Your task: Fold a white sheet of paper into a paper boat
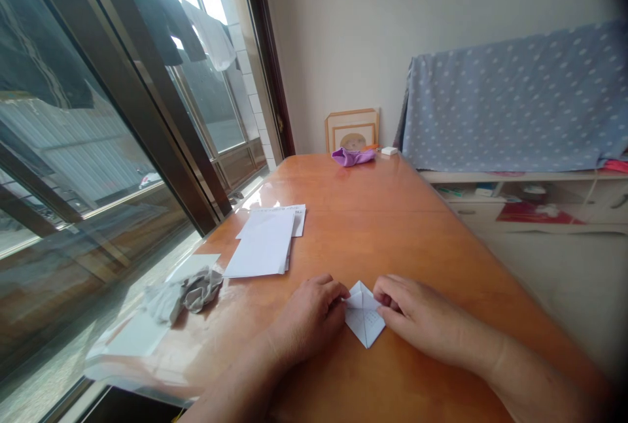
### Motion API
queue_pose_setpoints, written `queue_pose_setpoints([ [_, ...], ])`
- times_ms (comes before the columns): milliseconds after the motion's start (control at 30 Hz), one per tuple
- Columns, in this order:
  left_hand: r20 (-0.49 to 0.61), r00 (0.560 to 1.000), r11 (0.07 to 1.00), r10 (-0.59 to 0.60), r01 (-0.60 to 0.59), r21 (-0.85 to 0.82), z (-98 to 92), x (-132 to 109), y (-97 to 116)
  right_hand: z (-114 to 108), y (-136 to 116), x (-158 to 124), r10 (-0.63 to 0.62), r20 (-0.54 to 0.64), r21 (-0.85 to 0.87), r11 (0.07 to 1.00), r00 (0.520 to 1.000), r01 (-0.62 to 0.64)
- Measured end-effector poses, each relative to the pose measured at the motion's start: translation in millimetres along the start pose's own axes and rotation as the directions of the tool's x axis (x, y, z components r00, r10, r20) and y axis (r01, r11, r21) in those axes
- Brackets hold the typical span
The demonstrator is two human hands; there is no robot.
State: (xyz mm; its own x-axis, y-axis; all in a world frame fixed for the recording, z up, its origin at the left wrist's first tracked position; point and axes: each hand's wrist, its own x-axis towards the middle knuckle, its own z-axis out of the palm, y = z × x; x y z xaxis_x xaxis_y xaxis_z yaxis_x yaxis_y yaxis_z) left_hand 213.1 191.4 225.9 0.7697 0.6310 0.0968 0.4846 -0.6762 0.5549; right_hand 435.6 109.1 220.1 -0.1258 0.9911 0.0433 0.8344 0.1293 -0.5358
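A small sheet of white paper, folded into a diamond [365, 318], lies on the wooden table [353, 233] close in front of me. Creases cross at its middle, and faint print shows on its lower right part. My left hand [316, 312] pinches the left corner between thumb and curled fingers. At the opposite corner, the thumb and bent forefinger of my right hand [412, 315] close on the paper's edge. The fingertips partly cover both side corners.
White sheets [265, 243] lie stacked to the left, with a crumpled grey cloth [201, 289] nearer the window. At the far end are a purple cloth [353, 157], a small white box [389, 150] and a framed picture [352, 129]. A dotted blue cloth [510, 102] hangs at right above a low cabinet.
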Motion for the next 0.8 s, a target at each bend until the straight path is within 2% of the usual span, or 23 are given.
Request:
queue_pose_setpoints([
  [133,-0.008,1.0,0.998,-0.03,0.029,-0.063,-1.5,2.7,-2.0,2.3,2.0,4.4,0.036,-0.012,0.034,0.999,0.999,-0.036],
  [367,-0.014,0.992,0.984,-0.128,0.125,-0.127,-1.0,3.5,-2.9,8.4,4.7,8.1,0.14,-0.03,-0.004,0.99,0.99,-0.14],
  [467,-0.004,0.995,0.987,-0.104,0.103,-0.125,-0.8,2.9,-3.0,8.8,5.9,7.8,0.148,-0.018,-0.002,0.989,0.989,-0.148],
  [667,0.017,1.0,0.999,0.017,-0.017,-0.04,2.5,-0.2,-3.5,6.1,7.9,7.3,0.081,0.039,0.093,0.992,0.996,-0.084],
  [800,0.013,0.999,0.999,0.039,-0.039,0.002,4.9,-0.6,-4.4,8.8,0.9,5.2,0.028,0.018,0.074,0.997,0.999,-0.029],
])
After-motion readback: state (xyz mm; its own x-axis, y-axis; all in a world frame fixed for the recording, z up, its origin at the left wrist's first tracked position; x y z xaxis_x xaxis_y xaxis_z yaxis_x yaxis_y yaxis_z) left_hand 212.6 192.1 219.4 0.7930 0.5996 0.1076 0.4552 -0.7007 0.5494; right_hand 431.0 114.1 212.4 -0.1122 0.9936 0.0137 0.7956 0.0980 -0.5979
